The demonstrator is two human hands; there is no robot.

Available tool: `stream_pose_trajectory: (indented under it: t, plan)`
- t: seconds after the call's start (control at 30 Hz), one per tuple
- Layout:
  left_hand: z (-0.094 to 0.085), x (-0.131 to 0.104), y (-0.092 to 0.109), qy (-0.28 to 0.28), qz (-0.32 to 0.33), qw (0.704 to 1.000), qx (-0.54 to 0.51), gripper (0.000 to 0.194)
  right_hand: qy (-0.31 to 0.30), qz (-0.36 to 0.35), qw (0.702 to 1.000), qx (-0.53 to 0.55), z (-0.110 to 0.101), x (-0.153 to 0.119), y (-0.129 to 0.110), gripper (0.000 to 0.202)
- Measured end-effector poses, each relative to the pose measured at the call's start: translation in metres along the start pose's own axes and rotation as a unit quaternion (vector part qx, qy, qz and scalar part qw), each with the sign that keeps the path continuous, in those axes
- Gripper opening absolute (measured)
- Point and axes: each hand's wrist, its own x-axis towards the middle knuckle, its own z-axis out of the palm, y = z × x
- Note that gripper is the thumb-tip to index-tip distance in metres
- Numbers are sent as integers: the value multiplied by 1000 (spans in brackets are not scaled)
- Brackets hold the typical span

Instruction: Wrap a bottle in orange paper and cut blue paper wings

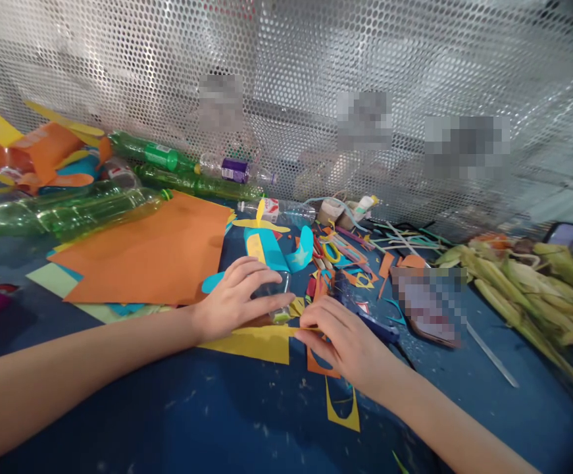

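Observation:
A clear plastic bottle (279, 284) wrapped in blue paper lies in front of me, with a yellow propeller-like piece (261, 224) at its far end and a curved blue paper wing (300, 251) bearing a pale star. My left hand (241, 293) is laid over this bottle, its fingers curved around it. Close to the bottle's near end, my right hand (343, 336) pinches a thin yellow paper piece (310, 328) between thumb and fingers. Under the hands lies a yellow paper sheet (256, 345). Cut orange paper (325, 370) and a yellow offcut (343, 418) are beside my right hand.
Orange sheets (152, 253) are stacked at left, with green bottles (103, 207) behind them. Scissors (330, 251), paper scraps and straws crowd the right side. A phone (427, 306) and corn husks (518, 283) lie farther right. A perforated metal screen (286, 85) stands behind, people beyond it.

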Motion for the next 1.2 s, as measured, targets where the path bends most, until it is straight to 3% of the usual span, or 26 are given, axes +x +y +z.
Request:
stream_pose_trajectory:
  t: [0.3,1.2]
  plan:
    - [1,-2,-1,-3,-8,1000,18,33,2,60,998,37,7,0,7,12]
    - [0,0,0,5,4,1000,13,29,32,34,999,-19,11,3,5,17]
